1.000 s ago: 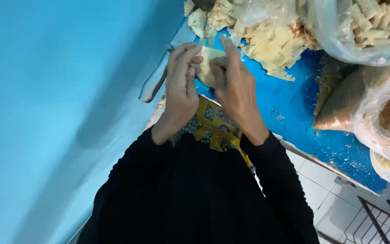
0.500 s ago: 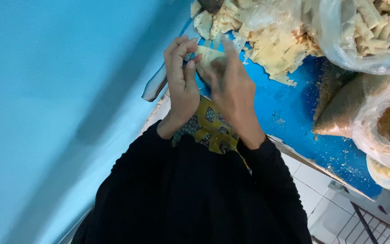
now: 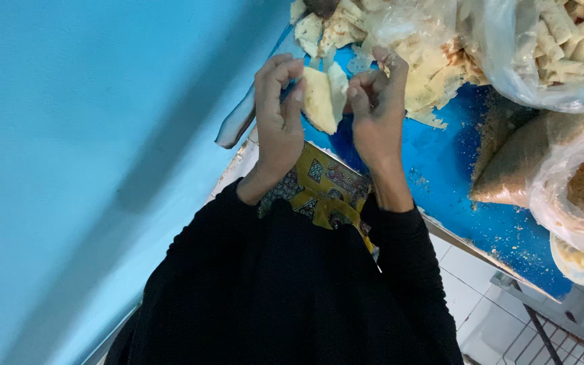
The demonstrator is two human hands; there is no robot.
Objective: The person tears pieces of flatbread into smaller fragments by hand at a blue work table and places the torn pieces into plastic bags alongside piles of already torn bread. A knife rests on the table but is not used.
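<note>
My left hand [image 3: 277,118] pinches a pale yellow, folded pastry sheet [image 3: 320,103] between thumb and fingers. My right hand [image 3: 376,111] is curled beside it and grips the sheet's whiter right edge. Both hands hover over the near edge of a blue table top [image 3: 441,179]. Black sleeves cover both of my forearms, and a patterned yellow cloth [image 3: 326,192] lies below the wrists.
A heap of loose pastry sheets [image 3: 434,64] lies just beyond my hands. A clear bag of rolled pastries [image 3: 562,40] and bags of brown crumbs [image 3: 576,186] fill the right side. A metal blade [image 3: 238,125] sits at the table's left edge by a blue wall [image 3: 103,135].
My hands have drawn slightly apart, and the pastry sheet now shows more fully between them. They also sit a little farther from my body.
</note>
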